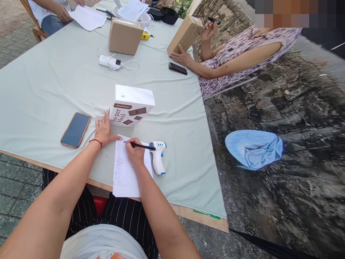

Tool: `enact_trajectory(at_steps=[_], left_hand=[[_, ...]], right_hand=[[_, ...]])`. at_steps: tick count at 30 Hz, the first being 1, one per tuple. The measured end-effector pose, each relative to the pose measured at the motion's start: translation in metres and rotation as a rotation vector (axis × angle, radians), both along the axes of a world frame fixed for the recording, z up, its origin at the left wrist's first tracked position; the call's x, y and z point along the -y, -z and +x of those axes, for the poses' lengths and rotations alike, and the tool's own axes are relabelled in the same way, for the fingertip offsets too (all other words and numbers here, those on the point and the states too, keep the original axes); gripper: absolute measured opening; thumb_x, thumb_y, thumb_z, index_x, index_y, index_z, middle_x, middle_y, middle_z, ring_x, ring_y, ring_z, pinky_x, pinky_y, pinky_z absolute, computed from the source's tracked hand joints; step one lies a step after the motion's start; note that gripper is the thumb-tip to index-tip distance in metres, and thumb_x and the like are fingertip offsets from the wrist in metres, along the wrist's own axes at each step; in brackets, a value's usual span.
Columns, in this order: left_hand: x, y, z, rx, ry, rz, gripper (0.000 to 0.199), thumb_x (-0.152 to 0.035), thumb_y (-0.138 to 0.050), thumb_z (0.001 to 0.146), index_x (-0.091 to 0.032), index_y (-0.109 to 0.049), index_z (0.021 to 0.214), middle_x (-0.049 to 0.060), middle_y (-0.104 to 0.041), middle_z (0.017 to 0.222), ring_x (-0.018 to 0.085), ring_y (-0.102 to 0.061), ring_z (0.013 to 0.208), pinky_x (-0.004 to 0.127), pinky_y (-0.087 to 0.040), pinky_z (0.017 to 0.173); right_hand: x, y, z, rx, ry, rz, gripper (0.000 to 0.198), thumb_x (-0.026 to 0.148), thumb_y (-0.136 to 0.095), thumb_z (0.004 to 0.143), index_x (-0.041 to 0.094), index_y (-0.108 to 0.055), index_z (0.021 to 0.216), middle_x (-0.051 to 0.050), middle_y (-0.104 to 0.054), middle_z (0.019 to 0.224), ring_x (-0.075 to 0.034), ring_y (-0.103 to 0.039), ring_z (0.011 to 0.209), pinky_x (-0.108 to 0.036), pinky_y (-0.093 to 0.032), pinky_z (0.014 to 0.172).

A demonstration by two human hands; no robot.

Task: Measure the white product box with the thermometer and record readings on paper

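In my right hand [136, 153] is a black pen [142, 146], its tip near the top of a stack of printed sheets [126, 183]. My left hand [104, 129] lies with fingers stretched out against the lower left side of a white box [134, 95] with "Super Meal" on its face; its thumb reaches the top edge of the sheets. A white and blue infrared thermometer [158, 158] rests just right of the sheets. Left of my left hand lies a smartphone [76, 130] in a brown-edged case.
Farther back stand a brown cardboard box [125, 36] and a white device with a cable [109, 62]. At right, a person holds a pen and a carton [183, 34] beside a dark phone [178, 68]. Another person holds paper [88, 18]. A blue hat [253, 149] lies beyond the table edge.
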State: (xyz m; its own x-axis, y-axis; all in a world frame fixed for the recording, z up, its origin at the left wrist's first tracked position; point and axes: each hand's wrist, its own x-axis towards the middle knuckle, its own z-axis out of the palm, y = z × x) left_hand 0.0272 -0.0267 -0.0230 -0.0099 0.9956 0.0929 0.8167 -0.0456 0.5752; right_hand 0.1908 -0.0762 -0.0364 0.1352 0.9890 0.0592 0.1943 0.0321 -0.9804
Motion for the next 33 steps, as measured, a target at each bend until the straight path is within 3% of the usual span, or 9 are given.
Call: enact_trajectory(at_steps=[33], left_hand=[[-0.0002,0.0,0.0011,0.024,-0.012,0.0,0.151,-0.057,-0.089,0.048,-0.011,0.007,0.156,0.028,-0.029,0.156,0.041,-0.023,0.149,0.056,0.002,0.123]], right_hand=[[0.0013,-0.0012,-0.001,0.016,0.062,0.005,0.009,0.033,-0.051,0.066,0.024,-0.051,0.065,0.004,-0.053,0.06,-0.014,-0.046,0.062,-0.029,-0.04,0.062]])
